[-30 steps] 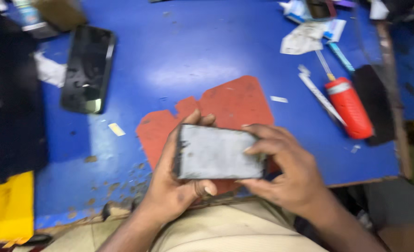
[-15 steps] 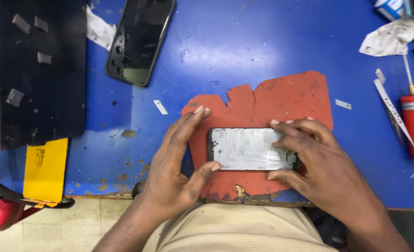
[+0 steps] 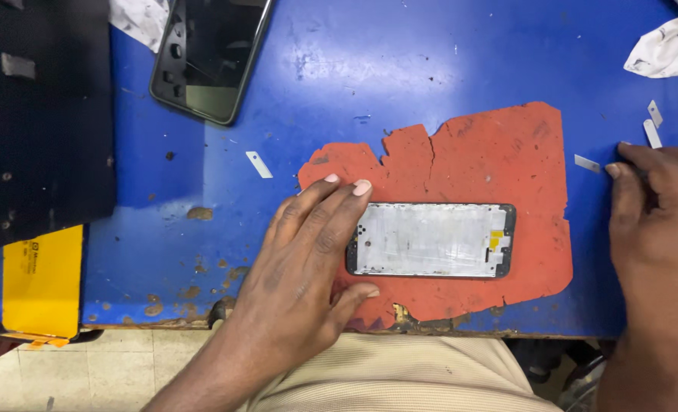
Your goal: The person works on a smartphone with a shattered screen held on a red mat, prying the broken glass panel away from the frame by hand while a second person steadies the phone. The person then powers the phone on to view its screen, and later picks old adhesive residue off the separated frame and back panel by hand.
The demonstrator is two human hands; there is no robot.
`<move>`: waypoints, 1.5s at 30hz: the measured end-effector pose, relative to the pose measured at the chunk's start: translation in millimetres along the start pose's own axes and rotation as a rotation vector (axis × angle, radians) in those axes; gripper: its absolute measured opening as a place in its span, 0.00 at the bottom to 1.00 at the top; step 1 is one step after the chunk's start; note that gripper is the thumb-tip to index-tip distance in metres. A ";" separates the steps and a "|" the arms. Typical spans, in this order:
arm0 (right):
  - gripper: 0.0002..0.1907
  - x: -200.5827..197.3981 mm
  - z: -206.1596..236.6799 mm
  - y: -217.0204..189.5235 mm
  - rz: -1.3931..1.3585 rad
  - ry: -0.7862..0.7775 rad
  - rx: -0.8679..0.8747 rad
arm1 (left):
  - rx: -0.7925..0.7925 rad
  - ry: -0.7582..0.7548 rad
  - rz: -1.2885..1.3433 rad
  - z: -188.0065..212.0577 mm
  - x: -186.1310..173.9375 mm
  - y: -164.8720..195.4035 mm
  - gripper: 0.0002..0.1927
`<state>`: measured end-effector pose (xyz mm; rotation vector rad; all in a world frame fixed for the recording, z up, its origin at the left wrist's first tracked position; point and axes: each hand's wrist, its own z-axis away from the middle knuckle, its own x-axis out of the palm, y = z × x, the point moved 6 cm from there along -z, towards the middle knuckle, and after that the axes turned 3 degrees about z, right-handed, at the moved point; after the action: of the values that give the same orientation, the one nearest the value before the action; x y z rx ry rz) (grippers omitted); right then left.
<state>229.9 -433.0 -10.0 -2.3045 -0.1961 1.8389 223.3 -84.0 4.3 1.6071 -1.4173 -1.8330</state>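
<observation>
A phone frame point(image 3: 431, 239), black-rimmed with a scraped silvery inner face, lies flat on a torn red mat point(image 3: 492, 152) at the near edge of the blue table point(image 3: 400, 69). My left hand point(image 3: 301, 267) covers the frame's left end, with its fingers spread over the top edge and its thumb under the bottom edge. My right hand point(image 3: 656, 229) is off the frame at the right edge of the mat. Its thumb tip touches a small white sliver point(image 3: 587, 162) on the table. The curled fingers hide whatever may be under them.
A dark phone point(image 3: 205, 57) lies screen-up at the back left beside a black block point(image 3: 41, 114). A yellow card point(image 3: 43, 278) hangs at the front-left edge. A crumpled white cloth point(image 3: 667, 49) and more small white slivers point(image 3: 652, 126) lie at the right.
Both hands held the frame half a second ago. The right hand has let go and moved right to the sliver, and the frame now lies flat on the mat under my left hand.
</observation>
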 end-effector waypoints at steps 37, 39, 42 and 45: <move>0.14 -28.3 -22.1 -34.2 -0.071 -0.288 0.037 | -0.274 0.128 0.760 -65.1 12.1 3.9 0.23; 0.15 -31.9 -17.5 -33.1 -0.126 -0.218 0.022 | -0.227 0.137 0.637 -64.7 11.7 4.9 0.23; 0.09 -40.4 -12.8 -38.0 -0.187 -0.070 -0.103 | -0.176 0.191 0.344 -60.6 8.5 8.5 0.22; 0.04 -39.9 -11.4 -40.3 -0.451 -0.040 -0.083 | -0.079 0.178 0.117 -62.9 10.9 15.0 0.24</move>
<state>232.6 -403.2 39.5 -2.0528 -0.7433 1.6674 270.1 -127.9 18.3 1.5707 -1.3149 -1.6173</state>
